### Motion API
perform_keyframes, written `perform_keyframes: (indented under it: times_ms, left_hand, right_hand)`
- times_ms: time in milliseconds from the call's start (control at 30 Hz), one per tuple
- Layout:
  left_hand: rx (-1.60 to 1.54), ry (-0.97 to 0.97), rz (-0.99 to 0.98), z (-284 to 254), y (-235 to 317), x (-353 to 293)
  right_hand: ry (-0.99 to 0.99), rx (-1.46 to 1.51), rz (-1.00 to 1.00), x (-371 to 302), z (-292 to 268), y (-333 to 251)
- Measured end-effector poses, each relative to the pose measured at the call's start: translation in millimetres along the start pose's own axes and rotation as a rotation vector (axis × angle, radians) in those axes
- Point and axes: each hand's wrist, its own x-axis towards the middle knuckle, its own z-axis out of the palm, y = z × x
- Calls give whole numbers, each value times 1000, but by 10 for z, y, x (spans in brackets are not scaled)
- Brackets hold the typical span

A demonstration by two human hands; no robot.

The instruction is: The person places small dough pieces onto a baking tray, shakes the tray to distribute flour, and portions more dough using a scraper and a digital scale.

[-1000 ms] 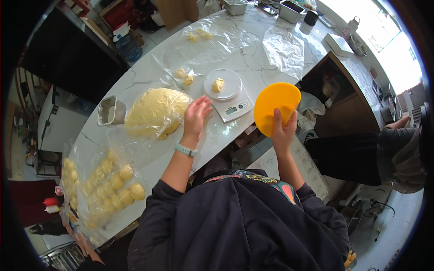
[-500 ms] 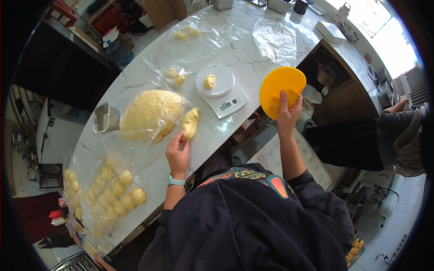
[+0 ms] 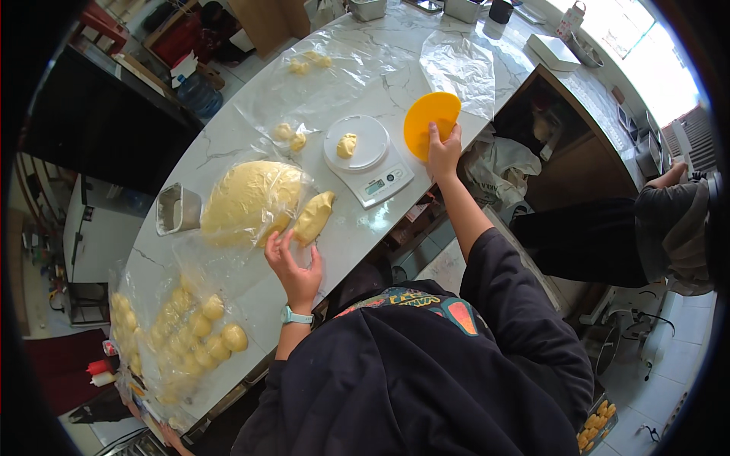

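My right hand [image 3: 445,150] grips a yellow rounded dough scraper [image 3: 427,121] above the table edge, right of the scale. My left hand [image 3: 293,262] has its fingers apart at the near end of a long strip of dough [image 3: 314,218]; whether a fingertip touches it I cannot tell. Left of the strip lies a large mound of yellow dough [image 3: 255,199], partly under clear plastic. A small dough piece [image 3: 347,145] rests on the round platform of a white kitchen scale [image 3: 378,176].
Dough balls [image 3: 217,348] lie under plastic at the near left. A metal tin [image 3: 176,211] stands beside the mound. Crumpled plastic sheet [image 3: 459,74] covers part of the far tabletop. Another person [image 3: 608,235] stands at the right, beyond the cabinet opening.
The scraper in my right hand has moved left and away from me, nearer the scale. My left hand has let go of the dough strip and drawn back slightly, fingers spreading.
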Motion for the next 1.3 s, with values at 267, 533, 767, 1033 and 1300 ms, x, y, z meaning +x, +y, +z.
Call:
perform_keyframes:
  times_ms: [267,533,767,1033,1300]
  left_hand:
    - [-197,-342,246,939,146,1116]
    - [-118,-635,-110,1334,-92,1992]
    - [795,-926,-410,962,-2037,2964]
    - [-102,-701,-339,1489,-2014,2820]
    - [630,-710,-404,1402,-2092,2969]
  right_hand:
    - [-96,-79,-17,-39,103,-294]
    - [-69,-127,-33,38,33,-186]
    - [-98,-79,-19,41,263,-317]
    - [-86,-91,30,128,224,-257]
    - [-72,-57,40,91,321,-280]
